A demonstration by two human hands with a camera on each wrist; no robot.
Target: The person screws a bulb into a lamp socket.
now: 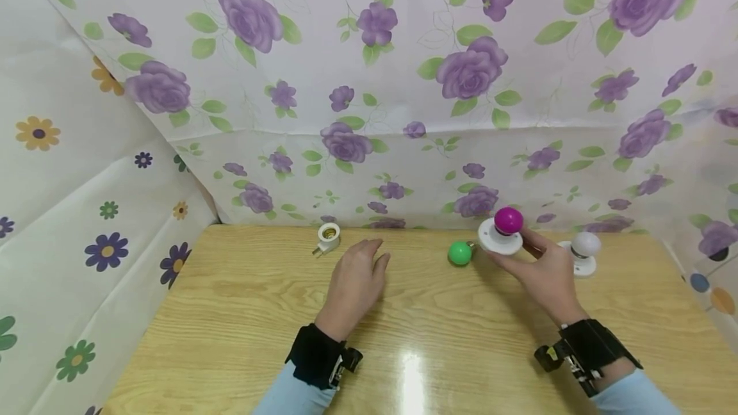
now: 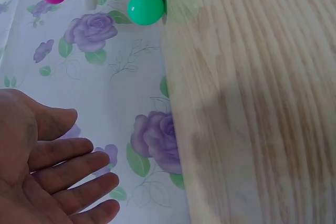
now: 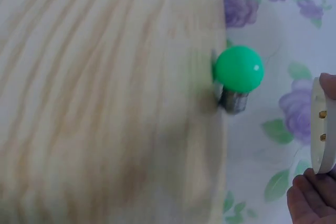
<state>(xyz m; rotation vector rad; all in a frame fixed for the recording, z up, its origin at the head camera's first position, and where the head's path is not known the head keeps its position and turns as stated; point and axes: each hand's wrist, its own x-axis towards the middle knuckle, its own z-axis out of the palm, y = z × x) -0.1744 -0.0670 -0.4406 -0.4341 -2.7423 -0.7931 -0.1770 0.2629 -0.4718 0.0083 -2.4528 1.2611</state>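
My right hand point(image 1: 548, 277) grips a round white lamp holder point(image 1: 499, 240) by its rim, raised over the back of the table. A magenta bulb point(image 1: 508, 220) sits in that holder. In the right wrist view the underside of the lamp holder point(image 3: 318, 124) shows two brass-coloured spots. Just left of it a green bulb point(image 1: 460, 253) lies on its side on the wood, its metal screw base turned toward the holder. My left hand point(image 1: 354, 284) hovers over the table with nothing in it, its fingers loosely spread in the left wrist view. Nearest to it is a white plug-in socket point(image 1: 328, 235).
A white bulb point(image 1: 585, 245) stands in a second white lamp holder point(image 1: 584, 266) behind my right hand. Flower-patterned sheeting point(image 1: 369, 95) rises along the back edge of the wooden table point(image 1: 242, 338), and another patterned sheet point(image 1: 69, 242) hangs at the left.
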